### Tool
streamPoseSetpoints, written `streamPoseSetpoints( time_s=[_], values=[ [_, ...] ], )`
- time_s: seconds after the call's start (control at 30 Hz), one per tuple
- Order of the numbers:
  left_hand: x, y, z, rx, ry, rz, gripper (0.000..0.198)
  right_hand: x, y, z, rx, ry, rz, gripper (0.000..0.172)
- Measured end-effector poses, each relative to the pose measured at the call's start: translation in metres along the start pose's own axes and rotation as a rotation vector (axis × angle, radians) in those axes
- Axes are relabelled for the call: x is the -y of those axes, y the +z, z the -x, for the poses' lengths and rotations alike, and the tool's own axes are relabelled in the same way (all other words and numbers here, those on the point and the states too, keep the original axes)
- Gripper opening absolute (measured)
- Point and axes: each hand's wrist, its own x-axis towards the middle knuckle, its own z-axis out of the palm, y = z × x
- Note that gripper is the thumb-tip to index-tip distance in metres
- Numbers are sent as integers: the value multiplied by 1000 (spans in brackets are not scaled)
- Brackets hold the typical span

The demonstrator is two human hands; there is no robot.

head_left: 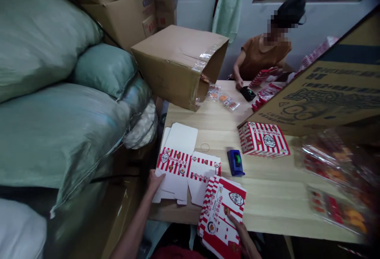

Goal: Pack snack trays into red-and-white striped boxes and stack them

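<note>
open, flat-spread left hand touching the near edge of an unfolded white cardboard carton blank with red stripes, its long axis running away from the body; right hand, fingers curled, gripping the side of a tilted stack of flat red-and-white cartons, just beside the blank and nearer the right arm; a blue tape dispenser and a folded red-and-white striped box on the pale wood-grain table; bulging green sacks along the left, a brown cardboard box tipped at the far edge

One folded box, one blue tape dispenser, one rubber band.
</note>
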Motion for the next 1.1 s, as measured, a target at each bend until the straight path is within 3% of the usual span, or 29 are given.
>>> streamPoseSetpoints(
  time_s=[0.2,0.3,0.43,0.6,0.67,0.73,0.83,0.9,0.97,1.1],
  values=[
    [-67,-34,22,223,401,185,31,0,8,9,2,-34,-25,66],
    [-115,-45,35,241,609,199,41,3,15,13,2,-69,-52,66],
    [-217,-60,28,228,842,135,45,10,22,21,96,-88,-74,60],
    [-358,-64,-11,185,996,73,45,17,25,19,117,-171,-48,58],
    [-396,-55,-30,154,980,55,46,17,27,15,119,-198,-39,60],
    [-417,-44,-46,122,912,24,52,18,31,9,125,-225,-26,61],
    [-411,-32,-58,60,803,-16,71,18,43,-1,150,-258,-3,59],
    [-380,-26,-54,47,771,-21,75,19,55,-9,167,-273,14,57],
    [-327,-21,-37,74,734,-10,66,18,70,-18,186,-284,31,54],
    [-184,-5,21,143,448,8,57,15,108,-38,237,-290,89,37]
  ],
)
